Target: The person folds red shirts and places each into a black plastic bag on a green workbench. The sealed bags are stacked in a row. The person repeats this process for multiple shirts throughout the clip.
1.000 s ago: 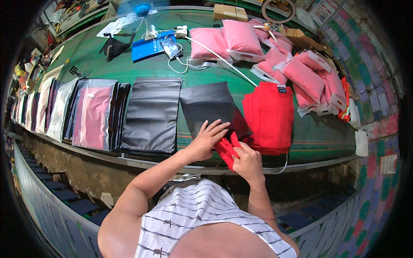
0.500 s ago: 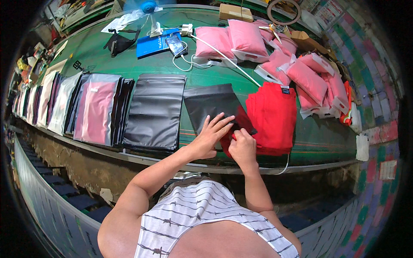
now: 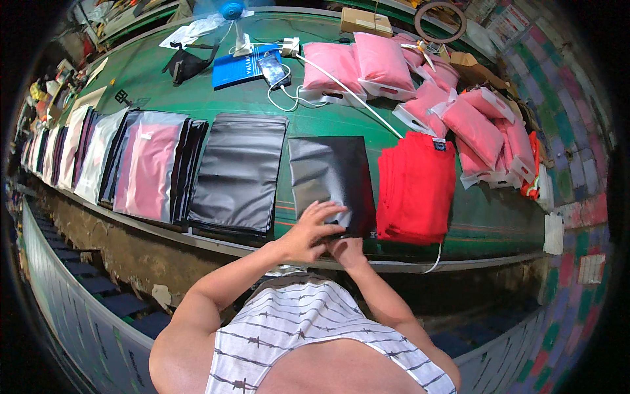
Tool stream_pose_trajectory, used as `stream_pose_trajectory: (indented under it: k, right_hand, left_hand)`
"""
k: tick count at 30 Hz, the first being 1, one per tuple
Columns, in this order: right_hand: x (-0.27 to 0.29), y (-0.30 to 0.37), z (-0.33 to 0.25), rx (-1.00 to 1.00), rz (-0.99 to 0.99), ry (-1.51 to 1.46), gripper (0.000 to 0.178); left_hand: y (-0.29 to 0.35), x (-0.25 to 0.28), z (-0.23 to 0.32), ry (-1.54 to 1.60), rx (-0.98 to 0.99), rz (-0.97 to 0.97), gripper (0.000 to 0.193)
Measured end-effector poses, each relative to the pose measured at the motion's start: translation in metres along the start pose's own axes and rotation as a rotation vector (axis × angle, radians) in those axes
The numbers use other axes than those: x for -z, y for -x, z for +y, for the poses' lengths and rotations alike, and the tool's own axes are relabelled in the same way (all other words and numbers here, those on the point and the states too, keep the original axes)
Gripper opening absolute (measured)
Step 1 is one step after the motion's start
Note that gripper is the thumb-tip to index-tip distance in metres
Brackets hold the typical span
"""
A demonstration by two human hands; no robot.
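A black plastic bag (image 3: 338, 171) lies flat on the green table, its near edge toward me. My left hand (image 3: 315, 231) rests on the bag's near left part with fingers spread. At the near edge, my right hand (image 3: 346, 249) reaches under the bag's upper layer or into its mouth; its fingers are hidden, so I cannot tell what they hold. Just right of the bag sits a stack of folded red garments (image 3: 417, 190) with a dark label on top. To the left lies a pile of black plastic bags (image 3: 237, 174).
Farther left stand rows of packed bags, one holding a pink garment (image 3: 147, 164). Several pink-filled packages (image 3: 387, 62) heap up at the back right. A blue box (image 3: 233, 71), a phone (image 3: 272, 69), a small fan (image 3: 231, 12) and a white cable lie behind.
The bag has straightened and shifted slightly, off the red stack. My right hand has moved left and nearer, from red fabric to the bag's near edge. My left hand has come nearer.
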State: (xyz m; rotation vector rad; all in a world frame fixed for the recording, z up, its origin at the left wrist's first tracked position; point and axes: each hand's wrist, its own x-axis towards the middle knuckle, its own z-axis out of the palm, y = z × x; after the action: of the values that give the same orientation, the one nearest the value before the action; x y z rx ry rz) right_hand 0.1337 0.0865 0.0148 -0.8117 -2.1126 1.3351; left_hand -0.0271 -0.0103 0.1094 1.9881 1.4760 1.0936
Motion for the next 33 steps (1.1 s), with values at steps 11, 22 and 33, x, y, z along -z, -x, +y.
stream_pose_trajectory:
  k: [11, 22, 33]
  right_hand:
    - [-0.004, -0.001, 0.016, 0.149, -0.134, 0.581, 0.054]
    - [0.034, 0.029, -0.042, -0.025, -0.37, 0.583, 0.018]
    - [0.067, -0.043, 0.005, -0.18, 0.105, 0.7, 0.041]
  left_hand:
    - [0.032, -0.025, -0.073, 0.201, 0.917, 0.332, 0.051]
    - [0.014, -0.02, -0.089, 0.461, 0.983, 0.431, 0.047]
    - [0.02, -0.035, -0.103, 0.32, 0.961, 0.518, 0.052]
